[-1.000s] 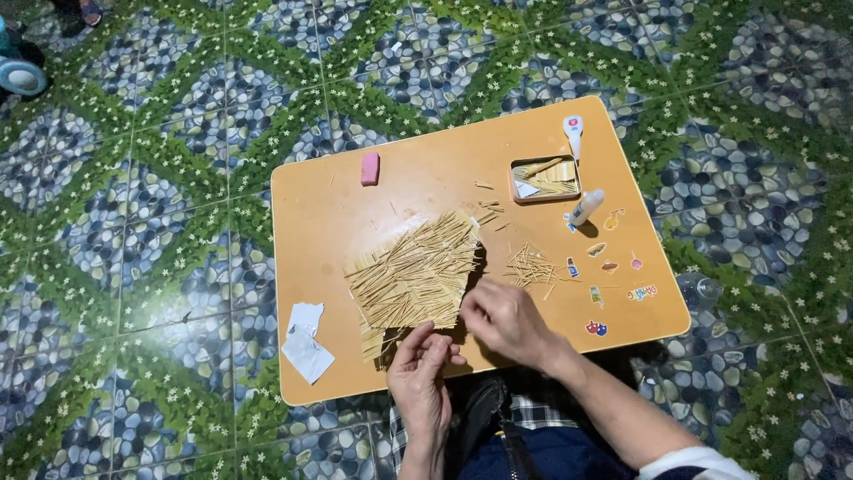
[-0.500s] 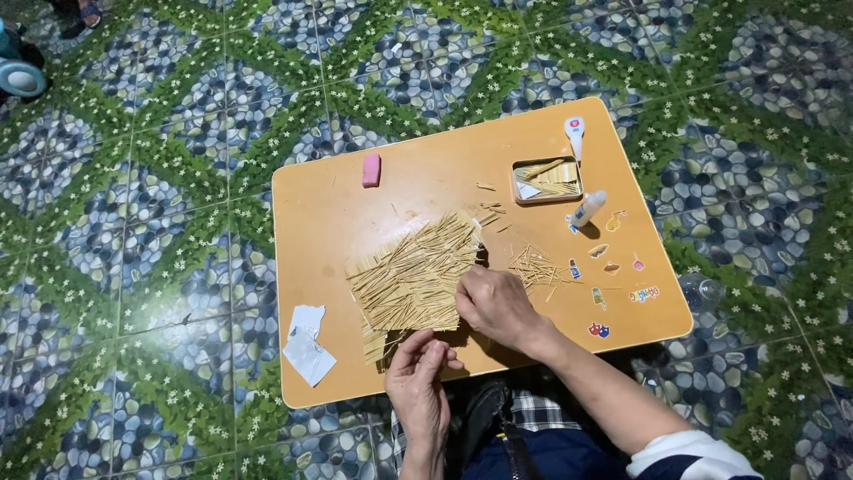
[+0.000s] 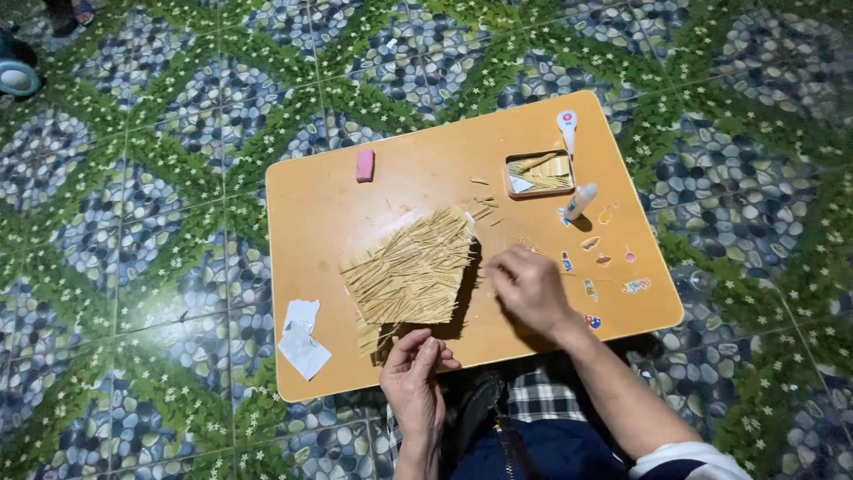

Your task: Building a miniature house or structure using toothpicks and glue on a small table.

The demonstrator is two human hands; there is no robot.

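A flat panel of pale thin sticks laid side by side lies in the middle of a small orange table. My left hand grips the panel's near edge at the table's front rim. To the right of the panel my right hand rests on the tabletop, fingers curled over a few loose sticks; whether it pinches one I cannot tell. An open small box with more sticks sits at the far right.
A pink eraser-like block lies at the table's back left. White paper scraps lie at the front left corner. Two white glue tubes and small stickers are on the right side. Patterned tile floor surrounds the table.
My right hand has slid from the panel's near right corner out to the right, onto the loose sticks. The left hand has stayed at the panel's near edge.
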